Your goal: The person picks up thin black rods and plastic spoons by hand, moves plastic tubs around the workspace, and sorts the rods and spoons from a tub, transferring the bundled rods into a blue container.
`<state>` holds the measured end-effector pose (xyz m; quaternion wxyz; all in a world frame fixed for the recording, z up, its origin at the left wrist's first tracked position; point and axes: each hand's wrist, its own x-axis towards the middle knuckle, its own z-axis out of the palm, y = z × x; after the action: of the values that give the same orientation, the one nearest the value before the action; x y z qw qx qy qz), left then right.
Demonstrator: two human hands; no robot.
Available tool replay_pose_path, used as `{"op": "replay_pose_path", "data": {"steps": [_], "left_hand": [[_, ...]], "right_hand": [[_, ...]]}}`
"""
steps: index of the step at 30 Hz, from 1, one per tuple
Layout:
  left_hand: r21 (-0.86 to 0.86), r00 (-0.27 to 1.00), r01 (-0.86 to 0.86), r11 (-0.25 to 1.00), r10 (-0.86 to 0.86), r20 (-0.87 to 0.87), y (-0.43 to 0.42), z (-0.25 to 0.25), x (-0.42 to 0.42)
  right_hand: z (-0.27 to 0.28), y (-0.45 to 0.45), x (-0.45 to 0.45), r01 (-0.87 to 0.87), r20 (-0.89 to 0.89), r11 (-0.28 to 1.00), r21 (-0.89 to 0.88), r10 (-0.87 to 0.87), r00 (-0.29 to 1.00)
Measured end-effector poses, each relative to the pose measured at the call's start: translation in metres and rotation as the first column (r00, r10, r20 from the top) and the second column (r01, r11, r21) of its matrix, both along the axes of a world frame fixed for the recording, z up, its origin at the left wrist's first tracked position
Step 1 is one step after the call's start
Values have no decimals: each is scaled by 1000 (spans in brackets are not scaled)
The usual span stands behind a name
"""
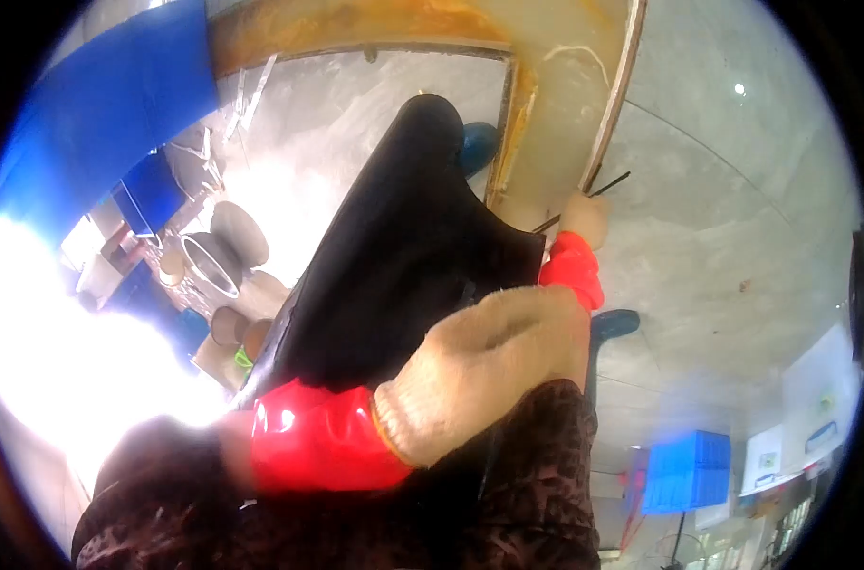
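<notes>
My left hand (494, 356), in a cream knit glove with a red shiny cuff (323, 437), reaches across in front of my black apron (394, 247). Its back faces me and its fingers are hidden, so what it holds, if anything, does not show. Farther out, my right hand (584, 220), also gloved with a red cuff (572, 271), is closed around a thin dark rod (611, 184). That rod sticks out on both sides of the fist, close to the end of a narrow wood-coloured edge (614, 104).
An orange-brown stained frame (356, 27) borders the grey floor (717, 228). Blue-green boots (480, 149) show beyond my apron. Buckets (211, 264) and a blue sheet (109, 95) are at left. A blue crate (687, 472) and white boxes (774, 456) stand lower right.
</notes>
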<state>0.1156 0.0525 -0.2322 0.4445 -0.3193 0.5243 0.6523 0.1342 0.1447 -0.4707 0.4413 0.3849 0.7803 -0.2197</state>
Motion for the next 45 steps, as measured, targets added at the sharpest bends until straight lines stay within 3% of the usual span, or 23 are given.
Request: {"op": "replay_pose_path", "data": {"steps": [2,3,6,7,8,9,11,14,16,18,19,20,22,26,29,31,32,34,38,40,41,43,45], "left_hand": [[-132,887,-376,917,397,235,4,6,-4],[-95,890,-408,908,419,183,2,6,1],[30,857,-479,877,461,230,-4,17,-7],[30,832,-524,851,503,235,-5,17,-7],[30,804,-567,824,544,241,-8,12,-5],[65,806,-579,813,558,198,-15,9,-4],[14,758,-634,773,617,211,-25,8,4],[0,783,-612,791,605,144,-39,6,10],[-44,803,-581,813,581,133,-46,0,15],[-58,802,-566,822,566,191,-51,-4,14],[-89,763,-583,807,582,281,-51,-1,10],[-96,771,-569,817,571,282,-50,2,7],[-81,943,-319,944,324,72,-47,19,-2],[-72,897,-396,915,403,183,-47,22,-22],[-156,958,-196,968,223,182,-52,0,-27],[-86,923,-316,945,327,203,-50,5,-30],[-90,925,-300,950,313,214,-49,10,-32],[-82,919,-278,957,290,266,-46,15,-36],[-97,914,-226,969,246,322,-40,11,-37],[-63,938,-218,974,227,261,-35,3,-24],[-64,940,-218,974,227,255,-34,1,-21],[-64,973,-98,993,109,204,-32,-3,-21],[-86,971,-130,988,144,192,-33,-5,-16]], "right_hand": [[-9,10,1,-238,-117,971,-29,234,965],[19,15,-10,-401,-181,905,-141,374,909],[-8,51,5,-428,-295,870,-246,353,888],[21,37,-10,-387,-379,922,-7,356,854],[38,32,-22,-412,-385,911,8,383,840],[50,27,-31,-122,-406,981,-153,50,913],[60,14,-33,331,-375,847,-417,-492,786],[39,22,-16,373,-293,757,-536,-581,759],[31,5,-11,505,-175,786,-357,-588,790],[16,-10,-6,84,112,994,-68,-77,991],[13,-9,9,-712,77,694,-109,720,690],[3,-14,17,-699,77,705,-116,708,702],[4,-29,27,-208,-231,978,4,203,951],[-11,-54,33,-78,-280,995,-56,60,958],[-30,-73,32,56,-352,990,-128,-98,931],[-23,-84,32,142,-394,974,-177,-202,897],[-21,-90,31,159,-383,972,-175,-216,898],[-20,-101,25,624,192,684,-377,-602,775],[-22,-102,20,364,152,846,-391,-331,931],[-51,-104,37,-8,-68,956,-292,-12,998],[-59,-101,41,-10,-74,956,-294,-13,997],[-53,-96,34,515,269,721,-463,-440,857],[-23,-90,24,575,280,603,-552,-516,810]]}}
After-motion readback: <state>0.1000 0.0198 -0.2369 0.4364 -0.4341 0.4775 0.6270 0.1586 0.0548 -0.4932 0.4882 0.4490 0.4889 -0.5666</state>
